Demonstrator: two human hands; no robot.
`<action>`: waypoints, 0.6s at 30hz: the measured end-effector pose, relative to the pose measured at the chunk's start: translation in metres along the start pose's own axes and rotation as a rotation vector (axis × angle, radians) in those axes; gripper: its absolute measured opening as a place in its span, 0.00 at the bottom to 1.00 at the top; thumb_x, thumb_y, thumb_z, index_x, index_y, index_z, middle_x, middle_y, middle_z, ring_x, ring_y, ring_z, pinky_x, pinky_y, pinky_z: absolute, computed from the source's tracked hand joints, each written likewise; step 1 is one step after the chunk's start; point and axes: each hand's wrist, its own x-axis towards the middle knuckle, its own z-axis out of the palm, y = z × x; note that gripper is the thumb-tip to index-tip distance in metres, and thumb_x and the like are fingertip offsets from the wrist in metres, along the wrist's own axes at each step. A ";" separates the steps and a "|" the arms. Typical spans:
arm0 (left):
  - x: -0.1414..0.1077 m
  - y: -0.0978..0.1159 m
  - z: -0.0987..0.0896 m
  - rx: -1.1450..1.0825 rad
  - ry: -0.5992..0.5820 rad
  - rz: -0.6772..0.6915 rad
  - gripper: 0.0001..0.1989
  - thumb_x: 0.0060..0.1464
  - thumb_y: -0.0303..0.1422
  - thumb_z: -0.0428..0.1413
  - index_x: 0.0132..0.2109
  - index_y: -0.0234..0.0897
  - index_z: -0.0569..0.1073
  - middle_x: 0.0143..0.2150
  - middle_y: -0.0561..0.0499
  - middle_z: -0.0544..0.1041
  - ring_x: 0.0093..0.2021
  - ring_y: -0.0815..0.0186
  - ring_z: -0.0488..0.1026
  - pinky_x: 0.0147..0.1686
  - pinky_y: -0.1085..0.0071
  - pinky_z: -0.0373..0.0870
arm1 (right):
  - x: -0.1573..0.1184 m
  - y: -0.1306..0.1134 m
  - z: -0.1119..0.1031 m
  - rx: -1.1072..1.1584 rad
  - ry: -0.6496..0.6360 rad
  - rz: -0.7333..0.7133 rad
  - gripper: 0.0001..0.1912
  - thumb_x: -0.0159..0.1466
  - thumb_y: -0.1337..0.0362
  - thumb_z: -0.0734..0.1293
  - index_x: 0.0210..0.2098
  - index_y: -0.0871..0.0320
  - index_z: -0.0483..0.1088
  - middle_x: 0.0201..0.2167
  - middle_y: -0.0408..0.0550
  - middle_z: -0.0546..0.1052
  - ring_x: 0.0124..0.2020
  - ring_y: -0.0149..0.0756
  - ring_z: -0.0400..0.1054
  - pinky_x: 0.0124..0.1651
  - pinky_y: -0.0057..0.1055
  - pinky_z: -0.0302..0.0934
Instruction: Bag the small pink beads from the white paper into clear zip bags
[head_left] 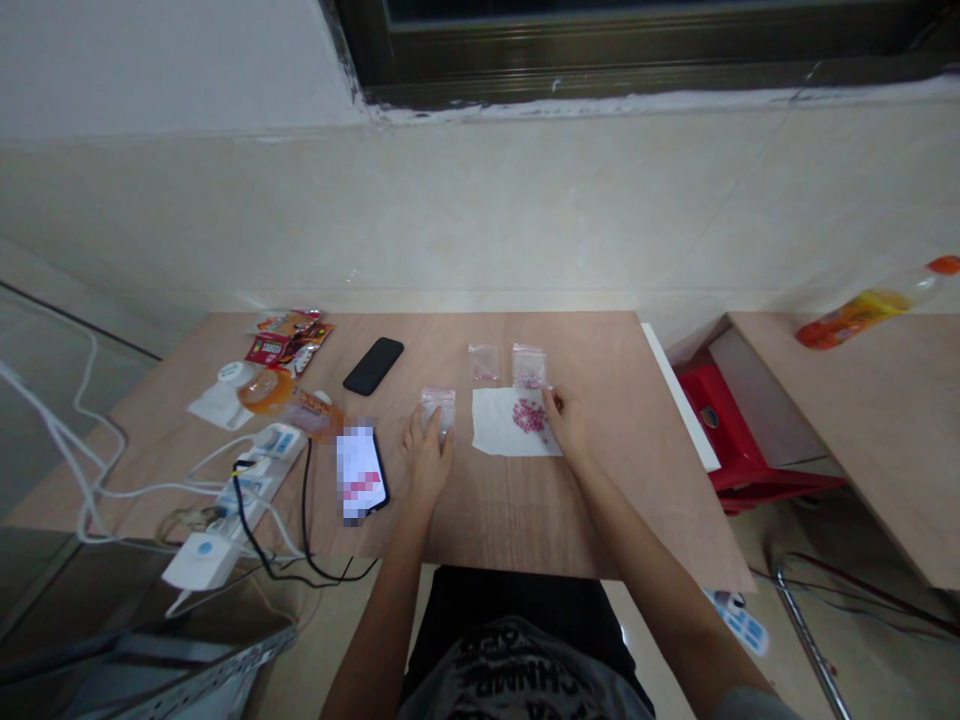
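Currently, left hand [427,458] grips small plastic bag [438,410] on table [487,520]; right hand [566,422], grip unclear, touches white paper [495,430].

White paper sheet [510,425]: magenta-pink bits [529,416] clustered at centre. Just beyond it, clear plastic bags [529,366], flecked pink. Beneath it, light-brown surface [637,480], fine wood grain. Right of it, bright red stool [739,430]. Left of it, matte black phone [373,366].
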 end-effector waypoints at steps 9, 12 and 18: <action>0.051 0.050 0.011 -0.189 -0.079 0.232 0.14 0.60 0.32 0.51 0.51 0.37 0.73 0.53 0.42 0.72 0.55 0.57 0.67 0.57 0.59 0.62 | -0.026 0.033 -0.024 0.316 0.216 0.165 0.25 0.64 0.44 0.57 0.20 0.55 0.57 0.18 0.37 0.56 0.22 0.29 0.53 0.26 0.27 0.49; 0.077 0.064 0.024 -0.102 -0.185 0.277 0.16 0.60 0.31 0.51 0.54 0.38 0.72 0.56 0.43 0.71 0.57 0.56 0.65 0.58 0.59 0.60 | -0.033 0.037 -0.021 0.267 0.194 0.147 0.25 0.64 0.43 0.57 0.20 0.55 0.57 0.17 0.38 0.57 0.22 0.30 0.54 0.27 0.28 0.50; 0.112 0.065 0.053 0.051 -0.274 0.303 0.16 0.62 0.30 0.48 0.54 0.35 0.71 0.54 0.41 0.73 0.55 0.56 0.66 0.55 0.59 0.59 | -0.032 0.036 -0.018 0.176 0.158 0.123 0.25 0.64 0.44 0.56 0.20 0.55 0.58 0.17 0.38 0.59 0.21 0.30 0.55 0.27 0.28 0.49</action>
